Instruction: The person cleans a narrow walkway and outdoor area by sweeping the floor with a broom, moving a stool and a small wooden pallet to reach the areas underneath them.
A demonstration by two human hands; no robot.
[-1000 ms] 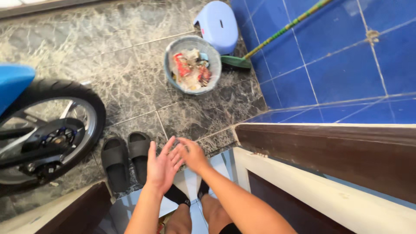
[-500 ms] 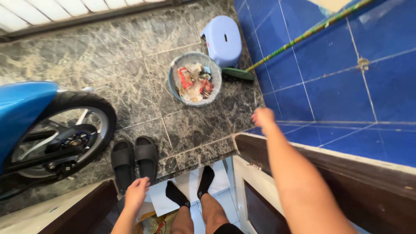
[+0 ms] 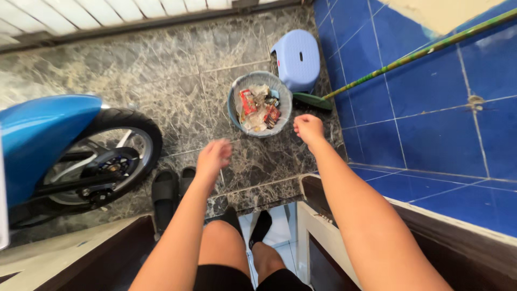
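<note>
Below, your left hand [image 3: 213, 156] and right hand [image 3: 308, 129] hang over the floor [image 3: 161, 64], both loosely curled and holding nothing. Just beyond them sits the bin [image 3: 260, 103], full of rubbish, beside a stool [image 3: 299, 58].

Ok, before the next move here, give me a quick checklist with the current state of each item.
1. Left hand empty: ok, nothing visible in it, though it is blurred.
2. Right hand empty: ok, fingers loosely curled, nothing held.
3. Both hands out toward the waste basket: ok, the right one is just below its rim, the left one further left.
4. Basket upright with room left: ok for upright; it holds wrappers and paper, how full cannot tell.
5. Floor path ahead: not ok, black slippers lie at the threshold and a motorbike wheel stands close on the left.
6. Footing: cannot tell, the feet in black socks are partly hidden.
</note>
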